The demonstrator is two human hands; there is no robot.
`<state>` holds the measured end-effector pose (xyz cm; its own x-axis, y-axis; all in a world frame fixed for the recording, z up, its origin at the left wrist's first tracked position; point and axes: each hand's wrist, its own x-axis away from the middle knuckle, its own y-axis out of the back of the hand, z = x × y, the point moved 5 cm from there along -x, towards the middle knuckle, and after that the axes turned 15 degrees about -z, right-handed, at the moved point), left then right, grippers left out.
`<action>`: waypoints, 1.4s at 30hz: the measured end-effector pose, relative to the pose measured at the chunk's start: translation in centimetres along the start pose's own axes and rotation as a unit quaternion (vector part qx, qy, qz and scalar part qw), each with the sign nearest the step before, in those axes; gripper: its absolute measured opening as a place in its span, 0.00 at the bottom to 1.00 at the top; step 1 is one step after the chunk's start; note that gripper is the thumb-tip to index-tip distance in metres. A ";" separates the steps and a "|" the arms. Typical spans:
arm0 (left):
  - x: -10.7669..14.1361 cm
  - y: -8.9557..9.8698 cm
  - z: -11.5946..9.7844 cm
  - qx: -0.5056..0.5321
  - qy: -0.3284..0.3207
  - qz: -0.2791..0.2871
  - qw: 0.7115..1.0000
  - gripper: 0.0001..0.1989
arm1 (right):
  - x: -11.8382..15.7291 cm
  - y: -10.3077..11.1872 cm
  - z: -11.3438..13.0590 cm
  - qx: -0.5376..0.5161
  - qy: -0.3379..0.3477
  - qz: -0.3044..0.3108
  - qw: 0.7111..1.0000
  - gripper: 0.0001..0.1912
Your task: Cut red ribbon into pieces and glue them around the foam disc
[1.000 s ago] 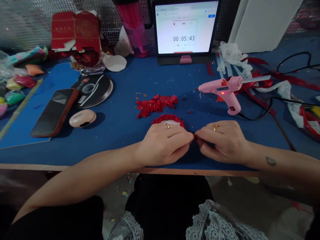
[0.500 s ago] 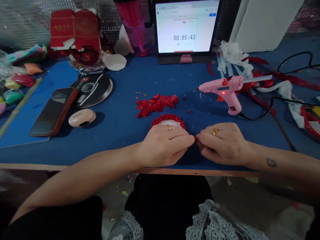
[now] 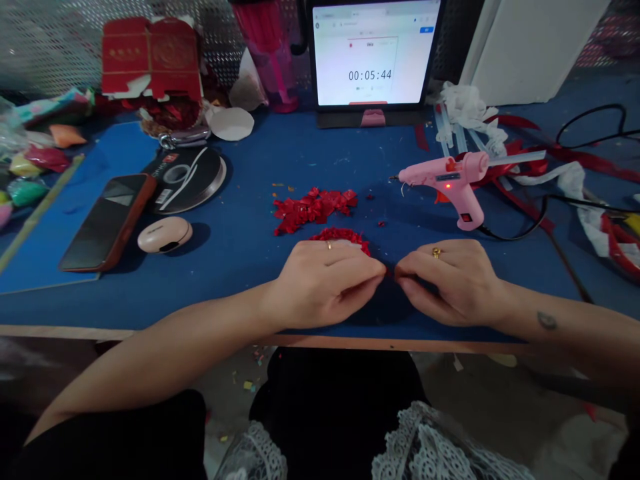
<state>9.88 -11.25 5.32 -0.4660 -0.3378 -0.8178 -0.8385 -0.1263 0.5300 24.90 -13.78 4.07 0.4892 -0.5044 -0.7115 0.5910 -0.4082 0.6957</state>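
My left hand (image 3: 333, 283) is closed in a pinch above the front of the table, its fingertips pointing right. Opposite it, my right hand (image 3: 447, 283) is pinched too, with a small gap between the two sets of fingertips. Whatever is in either pinch is too small or too hidden to name. Just behind my left hand shows a round piece with a red ruffled edge and white middle (image 3: 345, 235); my hand covers much of it. Beyond that lies a pile of crumpled red ribbon bits (image 3: 315, 208).
A pink glue gun (image 3: 445, 177) with a lit orange light lies at right, its black cable trailing. A tablet (image 3: 373, 57) stands at the back. To the left are a phone (image 3: 105, 223), an earbud case (image 3: 165, 235) and a ribbon spool (image 3: 187, 177). Ribbon scraps (image 3: 575, 177) lie far right.
My hands have drawn slightly apart at the fingertips, with the right hand tilted a little differently. The round red piece is a bit more covered at its left side.
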 end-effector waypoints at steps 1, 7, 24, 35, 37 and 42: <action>-0.2 0.2 0.5 -0.011 0.024 0.001 1.000 0.04 | 0.1 0.1 -0.3 0.001 -0.013 -0.004 1.000 0.09; -0.8 1.3 5.9 -0.036 0.228 -0.061 0.971 0.04 | 0.4 0.3 -1.5 0.015 -0.065 -0.013 0.998 0.09; -1.6 3.3 11.7 -0.002 0.321 -0.084 0.943 0.05 | 0.7 0.5 -1.9 0.025 -0.066 -0.032 0.997 0.09; -0.9 2.7 14.2 -0.178 0.261 0.242 0.918 0.13 | 0.6 0.7 -2.3 0.027 -0.087 -0.015 0.996 0.10; -0.6 2.2 14.3 -0.185 0.267 0.267 0.907 0.14 | 0.6 0.7 -2.3 0.030 -0.085 -0.016 0.996 0.10; -0.3 1.8 14.5 -0.207 0.297 0.283 0.888 0.12 | 0.7 0.6 -2.7 0.025 -0.091 -0.012 0.995 0.09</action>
<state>4.43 2.14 3.26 -0.4463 -0.8731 -0.1963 -0.2835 -0.0701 0.9564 27.31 -12.32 3.67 0.3482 -0.6214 -0.7018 0.5666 -0.4570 0.6857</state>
